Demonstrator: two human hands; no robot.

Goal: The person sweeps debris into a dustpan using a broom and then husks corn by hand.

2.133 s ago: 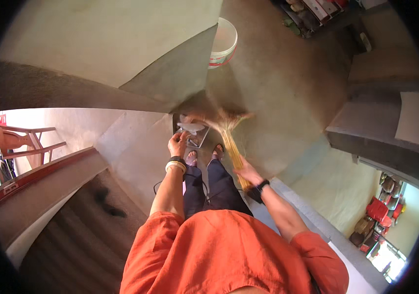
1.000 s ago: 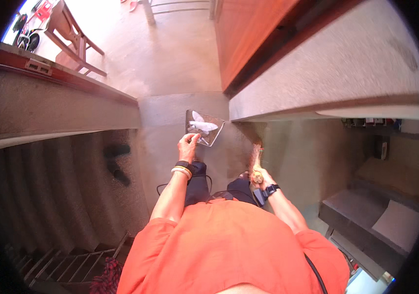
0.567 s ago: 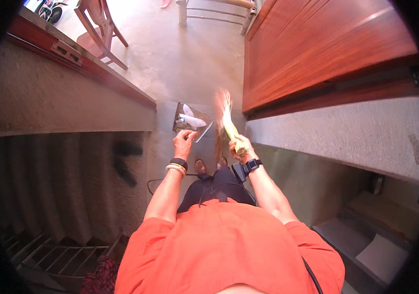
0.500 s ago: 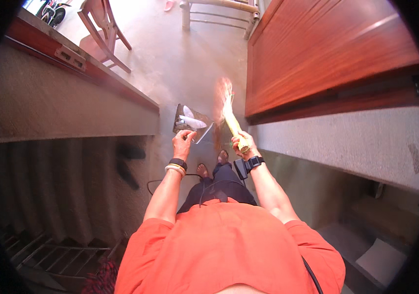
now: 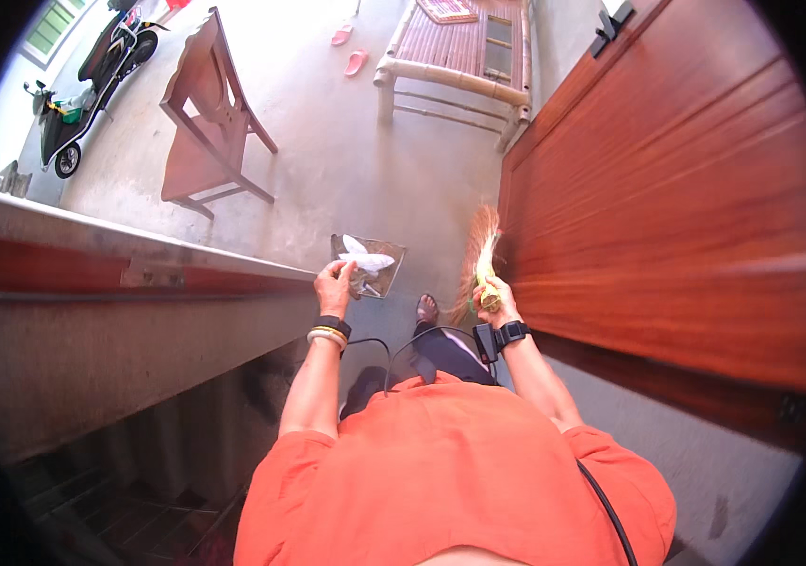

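Observation:
My left hand point(image 5: 335, 284) grips the handle of a metal dustpan point(image 5: 382, 272) held out in front of me, with crumpled white paper point(image 5: 363, 258) lying in it. My right hand point(image 5: 494, 301) is closed around the yellow-bound handle of a short straw broom point(image 5: 480, 255), whose bristles point forward and up beside the wooden door. A dark band with a small device sits on my right wrist, bangles on my left. One sandalled foot point(image 5: 427, 307) shows below the dustpan on the concrete floor.
A large reddish wooden door point(image 5: 667, 198) stands open on my right. A low wall with a red ledge point(image 5: 139, 274) runs on my left. Ahead are a wooden chair point(image 5: 205, 123), a bamboo bench point(image 5: 459, 57), pink slippers point(image 5: 351, 52) and a parked scooter point(image 5: 91, 80).
I have turned and walked from an inner room through the doorway onto the porch. Both hands keep their hold; the broom has swung from pointing down to pointing forward.

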